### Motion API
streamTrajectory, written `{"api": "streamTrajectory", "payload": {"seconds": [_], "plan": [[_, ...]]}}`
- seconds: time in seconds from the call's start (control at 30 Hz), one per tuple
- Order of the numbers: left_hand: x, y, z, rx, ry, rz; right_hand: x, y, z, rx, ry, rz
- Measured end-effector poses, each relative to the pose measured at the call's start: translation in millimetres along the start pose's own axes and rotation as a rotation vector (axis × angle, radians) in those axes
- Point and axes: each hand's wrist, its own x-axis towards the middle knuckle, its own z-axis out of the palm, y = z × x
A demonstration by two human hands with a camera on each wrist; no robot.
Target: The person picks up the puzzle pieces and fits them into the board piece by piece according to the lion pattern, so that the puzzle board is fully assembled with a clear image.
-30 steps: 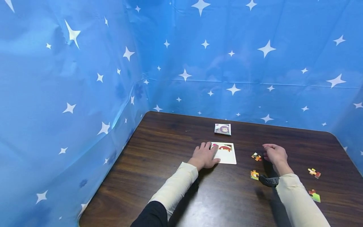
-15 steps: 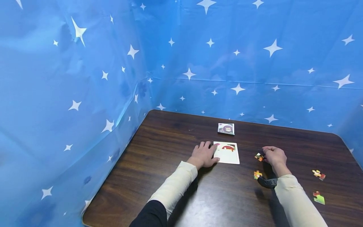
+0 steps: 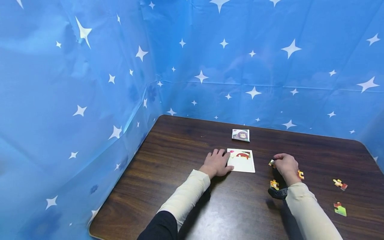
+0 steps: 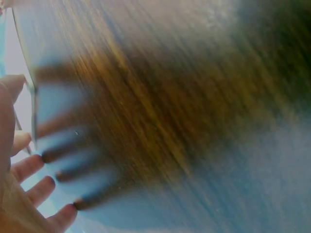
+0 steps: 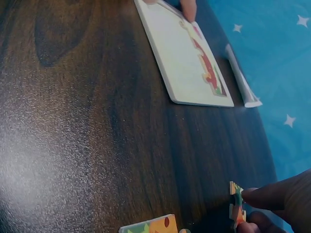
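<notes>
A white puzzle board (image 3: 242,165) lies on the dark wooden table, with a strip of picture pieces along its far side. My left hand (image 3: 215,163) rests at the board's left edge, fingers spread, index finger and thumb reaching onto it. To the right of the board, my right hand (image 3: 286,166) pinches a small colourful puzzle piece (image 5: 237,206), which is tilted up on edge between thumb and fingers in the right wrist view. Another puzzle piece (image 3: 274,184) lies near the right wrist's black strap, and an orange puzzle piece (image 3: 300,174) shows beside the right wrist.
Two more puzzle pieces lie farther right, a yellow-and-red piece (image 3: 340,184) and a green-and-red piece (image 3: 340,209). Behind the board sits a small picture card (image 3: 241,135) with an animal on it. A blue star-printed curtain (image 3: 228,66) borders the table's back and left.
My right hand has moved onto the puzzle piece, taken hold of it, and shifted slightly left with it. An orange piece now shows beside that wrist. My left hand stays on the board.
</notes>
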Motion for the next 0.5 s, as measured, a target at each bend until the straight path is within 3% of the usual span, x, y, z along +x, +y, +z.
{"api": "streamTrajectory", "payload": {"seconds": [0.27, 0.5], "plan": [[-4.0, 1.7, -3.5, -0.018, 0.018, 0.009, -0.7, -6.2, 3.6, -0.070, -0.017, -0.029], [2.7, 2.3, 0.7, -0.016, -0.014, -0.005, -0.9, -5.5, 6.0, -0.090, -0.011, -0.034]]}}
